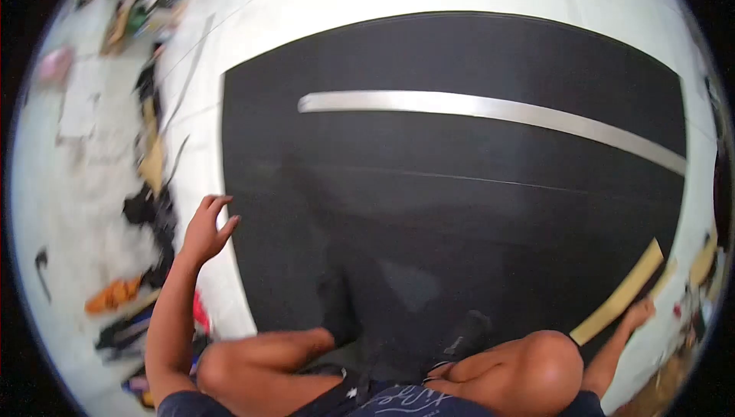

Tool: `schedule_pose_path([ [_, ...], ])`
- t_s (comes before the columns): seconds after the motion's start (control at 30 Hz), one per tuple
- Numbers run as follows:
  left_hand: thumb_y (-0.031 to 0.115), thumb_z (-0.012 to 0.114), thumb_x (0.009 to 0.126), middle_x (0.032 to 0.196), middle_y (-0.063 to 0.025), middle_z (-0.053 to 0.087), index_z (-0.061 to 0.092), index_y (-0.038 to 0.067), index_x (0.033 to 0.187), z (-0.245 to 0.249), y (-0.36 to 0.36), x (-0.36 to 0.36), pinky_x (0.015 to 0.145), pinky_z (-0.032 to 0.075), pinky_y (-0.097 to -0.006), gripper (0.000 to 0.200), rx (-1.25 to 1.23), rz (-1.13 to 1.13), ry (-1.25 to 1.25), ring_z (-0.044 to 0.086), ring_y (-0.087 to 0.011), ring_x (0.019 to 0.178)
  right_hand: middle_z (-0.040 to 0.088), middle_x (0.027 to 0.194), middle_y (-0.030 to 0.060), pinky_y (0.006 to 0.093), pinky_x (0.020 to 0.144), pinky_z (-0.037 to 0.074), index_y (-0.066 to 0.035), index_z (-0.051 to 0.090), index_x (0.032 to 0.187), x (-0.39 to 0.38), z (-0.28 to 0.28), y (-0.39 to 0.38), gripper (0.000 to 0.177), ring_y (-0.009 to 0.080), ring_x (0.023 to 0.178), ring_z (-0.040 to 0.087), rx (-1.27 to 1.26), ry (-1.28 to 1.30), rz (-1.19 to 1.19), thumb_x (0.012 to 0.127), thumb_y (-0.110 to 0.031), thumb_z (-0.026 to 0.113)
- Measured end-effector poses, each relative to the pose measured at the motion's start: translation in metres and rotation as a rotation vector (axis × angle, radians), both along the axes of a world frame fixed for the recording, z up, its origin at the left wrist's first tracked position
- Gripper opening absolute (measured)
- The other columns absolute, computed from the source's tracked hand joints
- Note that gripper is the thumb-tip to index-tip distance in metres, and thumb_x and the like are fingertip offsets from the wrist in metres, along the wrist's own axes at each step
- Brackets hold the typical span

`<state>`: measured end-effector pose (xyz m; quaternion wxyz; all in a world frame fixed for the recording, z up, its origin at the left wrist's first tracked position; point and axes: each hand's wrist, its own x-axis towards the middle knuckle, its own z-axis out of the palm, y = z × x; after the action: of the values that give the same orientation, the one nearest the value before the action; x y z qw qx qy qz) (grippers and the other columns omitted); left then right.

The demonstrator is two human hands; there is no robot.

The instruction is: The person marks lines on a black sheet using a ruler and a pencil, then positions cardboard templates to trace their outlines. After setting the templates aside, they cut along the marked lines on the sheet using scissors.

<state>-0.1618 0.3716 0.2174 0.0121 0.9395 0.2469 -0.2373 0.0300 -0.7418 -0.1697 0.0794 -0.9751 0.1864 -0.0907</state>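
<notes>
A large black sheet (459, 264) lies flat on the floor under my bent legs. My left hand (208, 229) hovers by the sheet's left edge, fingers apart, with nothing in it. At the lower right, my right hand (639, 313) is closed beside the sheet's right edge. A narrow tan strip (664, 278) sticks up from its fingers, partly blurred. Just left of that hand, a wider yellow strip (619, 291) lies slanted over the sheet's corner. Across the upper part of the sheet stretches a long metal straightedge (475, 106), its right end at the sheet's edge.
Scraps of dark and tan material (153, 164) run along the left side of the pale floor (99, 210). An orange item (113, 295) lies lower left, and a pink one (56, 65) farther up. More scraps (700, 264) line the right edge.
</notes>
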Motion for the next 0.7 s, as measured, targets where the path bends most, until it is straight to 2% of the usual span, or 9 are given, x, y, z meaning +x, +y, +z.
schedule_pose_path([
  [0.03, 0.026, 0.070, 0.091, 0.124, -0.0178, 0.060, 0.061, 0.004, 0.126, 0.015, -0.002, -0.016, 0.098, 0.049, -0.0423, 0.042, 0.026, 0.047, -0.007, 0.058, -0.0378, 0.117, 0.068, 0.106, 0.0266, 0.0455, 0.091, 0.049, 0.005, 0.069, 0.114, 0.006, 0.018, 0.018, 0.043, 0.0425, 0.100, 0.062, -0.050, -0.020, 0.028, 0.101, -0.033, 0.054],
  [0.07, 0.028, 0.071, 0.091, 0.123, -0.0177, 0.061, 0.062, 0.004, 0.126, 0.030, -0.002, -0.036, 0.097, 0.049, -0.0417, 0.043, 0.039, 0.152, -0.007, 0.060, -0.0365, 0.115, 0.068, 0.106, 0.0287, 0.0491, 0.088, 0.050, 0.005, 0.067, 0.107, 0.012, 0.048, 0.078, 0.053, 0.0472, 0.098, 0.063, -0.036, 0.025, -0.350, 0.098, -0.046, 0.057],
  [0.13, 0.029, 0.071, 0.092, 0.123, -0.0173, 0.061, 0.061, 0.003, 0.128, 0.064, -0.022, -0.066, 0.095, 0.050, -0.0418, 0.045, 0.069, 0.363, 0.099, 0.061, -0.0346, 0.111, 0.068, 0.105, 0.0294, 0.0518, 0.088, 0.050, 0.005, 0.063, 0.104, 0.021, 0.049, 0.066, 0.061, 0.0496, 0.098, 0.063, 0.026, 0.100, -0.459, 0.093, -0.055, 0.061],
  [0.37, 0.042, 0.073, 0.089, 0.123, -0.0228, 0.064, 0.063, 0.001, 0.129, 0.047, -0.009, -0.163, 0.094, 0.053, -0.0417, 0.058, -0.112, 0.601, 0.235, 0.066, -0.0354, 0.106, 0.070, 0.109, 0.0248, 0.0522, 0.090, 0.050, 0.001, 0.064, 0.115, 0.046, 0.063, 0.075, 0.061, 0.0484, 0.101, 0.064, -0.119, 0.137, -0.465, 0.091, -0.054, 0.064],
  [0.47, 0.041, 0.072, 0.090, 0.126, -0.0218, 0.063, 0.062, 0.002, 0.131, 0.015, -0.001, -0.161, 0.097, 0.052, -0.0413, 0.058, -0.165, 0.628, 0.114, 0.064, -0.0356, 0.111, 0.070, 0.112, 0.0228, 0.0494, 0.091, 0.050, 0.000, 0.064, 0.114, 0.075, 0.069, 0.083, 0.058, 0.0442, 0.106, 0.065, -0.120, 0.077, -0.291, 0.093, -0.053, 0.062],
  [0.53, 0.041, 0.071, 0.091, 0.128, -0.0214, 0.063, 0.061, 0.002, 0.132, -0.011, 0.001, -0.169, 0.099, 0.051, -0.0418, 0.058, -0.197, 0.568, 0.099, 0.063, -0.0350, 0.115, 0.070, 0.105, 0.0218, 0.0458, 0.088, 0.050, 0.002, 0.063, 0.112, 0.102, 0.099, 0.137, 0.054, 0.0386, 0.098, 0.066, -0.137, -0.039, -0.099, 0.096, -0.049, 0.061],
  [0.6, 0.040, 0.071, 0.092, 0.131, -0.0214, 0.062, 0.059, 0.001, 0.134, -0.036, 0.006, -0.170, 0.099, 0.051, -0.0428, 0.058, -0.224, 0.450, 0.125, 0.062, -0.0340, 0.118, 0.066, 0.096, 0.0189, 0.0418, 0.083, 0.050, 0.003, 0.061, 0.108, 0.146, 0.105, 0.168, 0.049, 0.0342, 0.088, 0.063, 0.040, -0.124, 0.072, 0.098, -0.045, 0.061],
  [0.63, 0.040, 0.070, 0.092, 0.132, -0.0216, 0.061, 0.059, 0.001, 0.135, -0.046, 0.006, -0.170, 0.100, 0.051, -0.0430, 0.059, -0.231, 0.398, 0.151, 0.062, -0.0341, 0.120, 0.061, 0.091, 0.0150, 0.0391, 0.081, 0.048, 0.004, 0.060, 0.104, 0.174, 0.093, 0.187, 0.043, 0.0294, 0.083, 0.057, 0.122, -0.297, 0.239, 0.100, -0.039, 0.062],
  [0.7, 0.041, 0.069, 0.093, 0.134, -0.0220, 0.060, 0.057, 0.002, 0.136, -0.059, 0.003, -0.156, 0.102, 0.049, -0.0435, 0.059, -0.251, 0.277, 0.197, 0.060, -0.0342, 0.122, 0.062, 0.098, 0.0130, 0.0380, 0.086, 0.048, 0.004, 0.061, 0.106, 0.210, 0.095, 0.278, 0.037, 0.0251, 0.091, 0.059, 0.333, -0.302, 0.380, 0.102, -0.032, 0.063],
])
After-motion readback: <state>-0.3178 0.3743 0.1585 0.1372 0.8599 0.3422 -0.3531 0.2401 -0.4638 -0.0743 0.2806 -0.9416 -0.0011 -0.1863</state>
